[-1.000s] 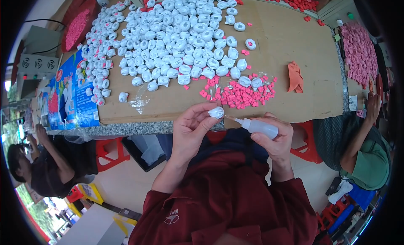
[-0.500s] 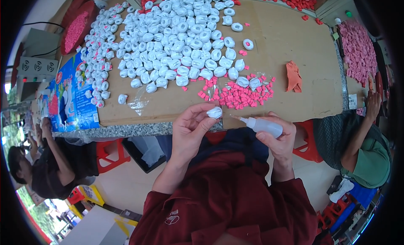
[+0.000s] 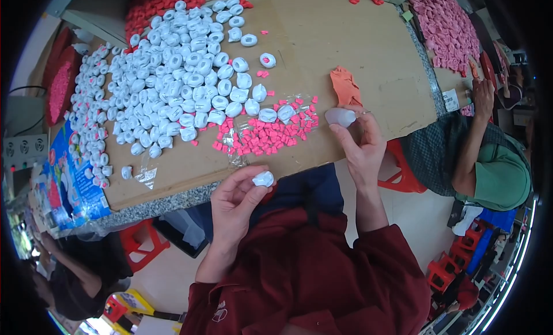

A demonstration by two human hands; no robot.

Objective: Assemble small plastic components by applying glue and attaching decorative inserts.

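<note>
My left hand (image 3: 237, 198) pinches a small white rounded piece (image 3: 263, 179) between thumb and fingers, just off the table's front edge. In my right hand (image 3: 366, 148) is a translucent white squeeze bottle (image 3: 340, 117), tilted on its side beside a crumpled orange cloth (image 3: 345, 87). Its nozzle is hard to make out against my fingers. Many small bright pink pieces (image 3: 265, 138) lie in a loose heap on the cardboard beyond my left hand. Behind them spreads a large group of similar white rounded pieces (image 3: 173, 76), some showing a dark oval opening.
Cardboard (image 3: 391, 64) covers the stone-edged table. Red pieces (image 3: 155, 12) are heaped at the far left, pink ones (image 3: 443, 29) at the far right. A red tray (image 3: 60, 90) stands at left. A co-worker in green (image 3: 501, 173) sits at right, another person (image 3: 75, 277) at left.
My right hand has swung the bottle away from the white piece, outward to the orange cloth, and turned it. My left hand keeps its piece. The whole view has shifted and turned.
</note>
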